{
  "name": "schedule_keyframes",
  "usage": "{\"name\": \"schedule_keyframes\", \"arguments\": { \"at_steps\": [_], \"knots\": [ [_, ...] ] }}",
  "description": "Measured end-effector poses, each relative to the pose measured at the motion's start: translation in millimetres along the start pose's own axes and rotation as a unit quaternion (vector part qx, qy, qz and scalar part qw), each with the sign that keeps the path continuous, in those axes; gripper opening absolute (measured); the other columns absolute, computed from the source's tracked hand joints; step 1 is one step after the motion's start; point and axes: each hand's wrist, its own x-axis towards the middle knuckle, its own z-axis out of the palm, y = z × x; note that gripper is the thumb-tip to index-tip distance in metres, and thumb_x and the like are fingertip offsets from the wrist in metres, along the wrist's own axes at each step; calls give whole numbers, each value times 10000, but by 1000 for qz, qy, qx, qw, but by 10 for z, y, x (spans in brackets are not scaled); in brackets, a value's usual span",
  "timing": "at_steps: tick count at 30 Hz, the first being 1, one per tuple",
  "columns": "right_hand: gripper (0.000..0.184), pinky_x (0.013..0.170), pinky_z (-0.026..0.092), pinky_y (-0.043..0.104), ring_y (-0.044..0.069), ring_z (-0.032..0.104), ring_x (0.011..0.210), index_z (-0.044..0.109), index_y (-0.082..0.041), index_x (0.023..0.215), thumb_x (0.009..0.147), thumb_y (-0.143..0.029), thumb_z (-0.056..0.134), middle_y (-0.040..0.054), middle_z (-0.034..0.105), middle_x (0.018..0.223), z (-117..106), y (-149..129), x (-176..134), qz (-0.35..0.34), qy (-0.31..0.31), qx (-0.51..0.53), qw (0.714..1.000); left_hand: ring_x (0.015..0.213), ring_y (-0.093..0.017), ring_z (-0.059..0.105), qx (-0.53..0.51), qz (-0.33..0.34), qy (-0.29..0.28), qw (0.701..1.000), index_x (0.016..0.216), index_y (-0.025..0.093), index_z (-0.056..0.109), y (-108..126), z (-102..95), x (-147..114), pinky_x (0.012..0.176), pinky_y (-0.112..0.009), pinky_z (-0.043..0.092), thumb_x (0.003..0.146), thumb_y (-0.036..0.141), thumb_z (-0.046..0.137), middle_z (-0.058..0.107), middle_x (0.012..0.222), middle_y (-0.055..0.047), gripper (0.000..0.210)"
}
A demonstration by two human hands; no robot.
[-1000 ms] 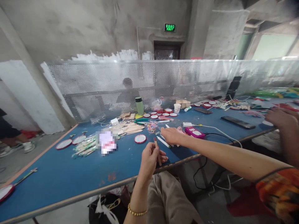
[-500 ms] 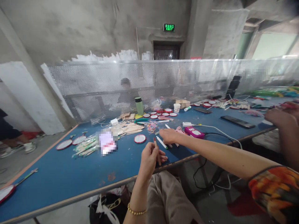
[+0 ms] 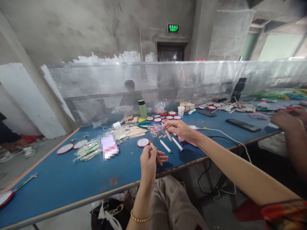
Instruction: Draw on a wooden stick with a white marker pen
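My left hand (image 3: 150,159), a gold bead bracelet on its wrist, pinches a flat wooden stick (image 3: 158,157) with a reddish end above the table's front edge. To the upper right, my right hand (image 3: 179,128) grips a pale, pinkish marker pen (image 3: 169,135), slanting downward from the fingers. Below it on the blue table lie a white marker with a green end (image 3: 166,146) and another white marker (image 3: 177,144). A round white disc with a red rim (image 3: 143,142) lies just beyond my left hand. Small colourful rubber bands (image 3: 156,130) are heaped behind the markers.
Wooden sticks (image 3: 135,131), bagged green-ended sticks (image 3: 86,150) and a green bottle (image 3: 142,109) stand or lie leftward. Behind are a paper cup (image 3: 181,111) and a mesh screen (image 3: 107,92). A phone (image 3: 243,125), cables and another person's hand (image 3: 285,119) are at right.
My right hand has risen off the table with a marker pen in its fingers. My left hand has shifted slightly left and down, and its stick is tilted more.
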Motion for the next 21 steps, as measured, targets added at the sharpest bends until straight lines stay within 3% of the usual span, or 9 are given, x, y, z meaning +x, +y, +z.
{"name": "schedule_keyframes", "arguments": {
  "at_steps": [3,5,8,10,14,21],
  "knots": [
    [273,664,479,245,122,600,714,527,-170,1047,785,-125,467,25,632,867,152,73,-136,-58,-21,124,990,529,-194,692,-39,39,53,997,853,179,474,19,0,-16,485,-269,545,779,486,638,679,618,-6,357],
    [245,678,475,245,130,587,757,494,-195,1047,807,-157,518,9,598,864,319,119,-221,-86,-36,121,988,511,-169,675,-66,71,89,991,854,177,482,46,7,-41,503,-267,548,794,455,632,673,615,7,321],
    [69,755,445,266,143,536,798,505,-199,918,857,-178,530,18,551,883,566,159,-308,-144,4,-34,989,496,-139,654,-82,114,125,982,860,175,499,65,18,-73,538,-263,549,804,412,631,670,624,19,277],
    [75,714,421,259,153,510,771,507,-195,897,880,-127,479,23,524,861,691,166,-330,-156,10,-132,979,499,-136,651,-75,126,136,980,867,172,512,54,16,-75,534,-255,541,800,399,637,669,629,20,268],
    [157,644,373,240,159,511,757,523,-199,954,855,-78,508,21,533,883,836,167,-305,-125,-40,-241,962,463,-142,635,-66,130,144,979,883,167,521,12,-3,-58,483,-248,514,777,424,656,665,617,15,308],
    [134,762,419,293,211,573,907,562,-153,1051,922,-164,528,88,625,954,835,284,-274,-47,-5,-320,946,465,-158,646,-24,95,103,990,899,178,497,19,-3,-71,458,-252,513,784,464,638,663,619,12,339]
  ]
}}
